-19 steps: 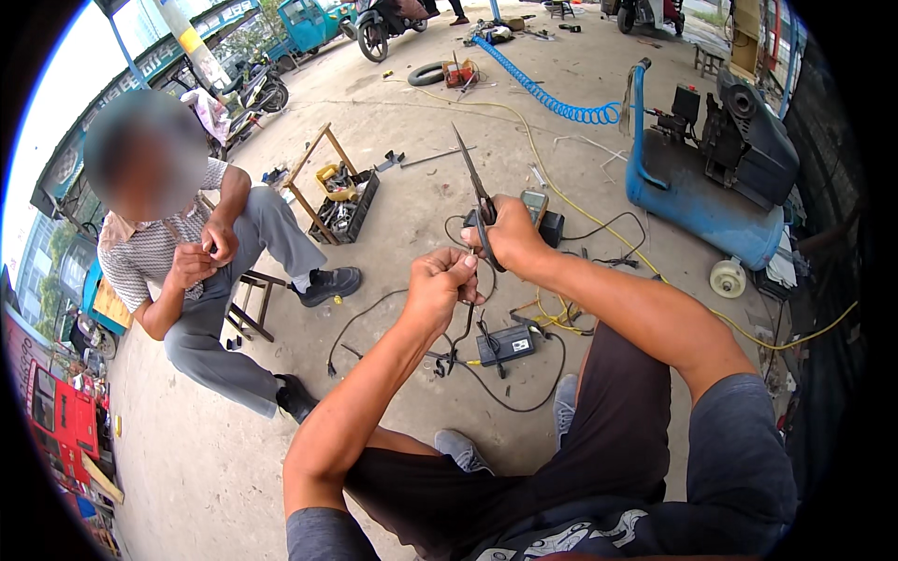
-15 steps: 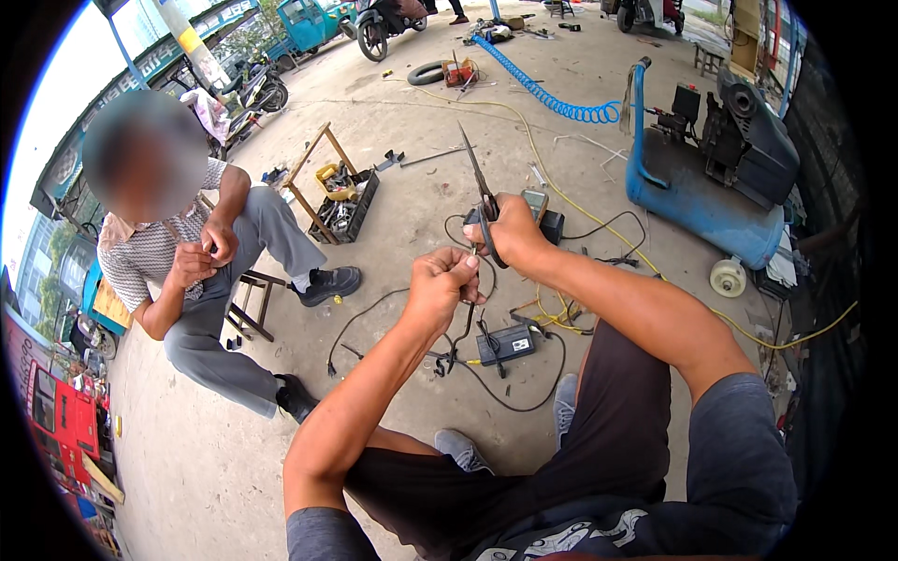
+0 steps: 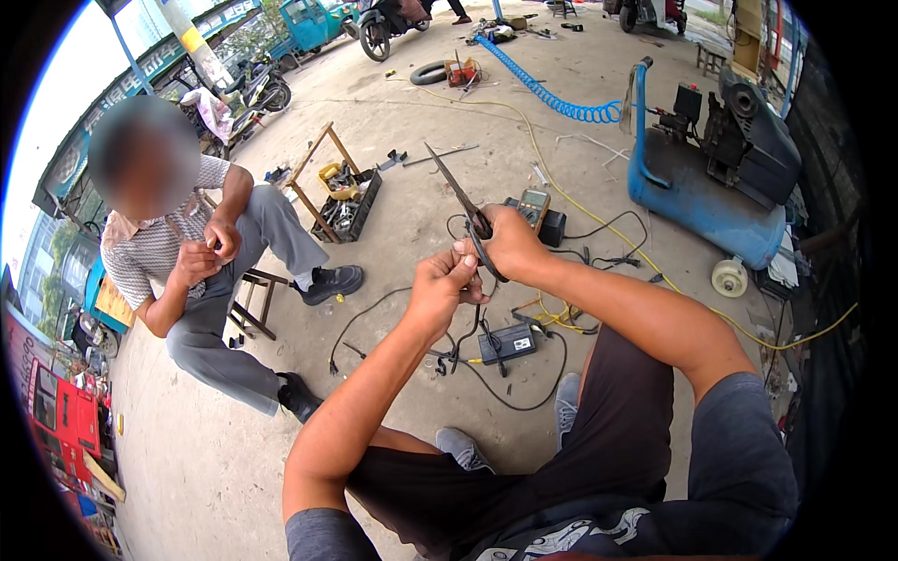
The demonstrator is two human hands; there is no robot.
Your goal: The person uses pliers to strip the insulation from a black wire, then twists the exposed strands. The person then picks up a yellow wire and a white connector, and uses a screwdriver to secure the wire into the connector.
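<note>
My right hand [image 3: 511,245] is closed round the handles of dark metal scissors [image 3: 456,187]; their long blades point up and away to the left. Right beside it, my left hand [image 3: 443,286] pinches the end of a black cable [image 3: 476,323]. The fingertips of both hands meet or nearly meet, and the cable's tip is hidden among them. Below the hands, a black power adapter [image 3: 508,344] with a pale label lies on the concrete. Just beyond my right hand is a multimeter [image 3: 534,205] with a grey screen, next to a black box [image 3: 553,227].
A person [image 3: 187,234] sits on a wooden stool [image 3: 253,304] at the left, hands together. A wooden-handled tool carrier [image 3: 351,213] stands beyond. At the right is a blue air compressor [image 3: 702,201]. A yellow hose [image 3: 613,224] and black cords [image 3: 524,409] cross the floor.
The scissors have swung, with their tip moving left and slightly down. My right hand has shifted a little lower, closer over the left fingertips, and more of the multimeter shows.
</note>
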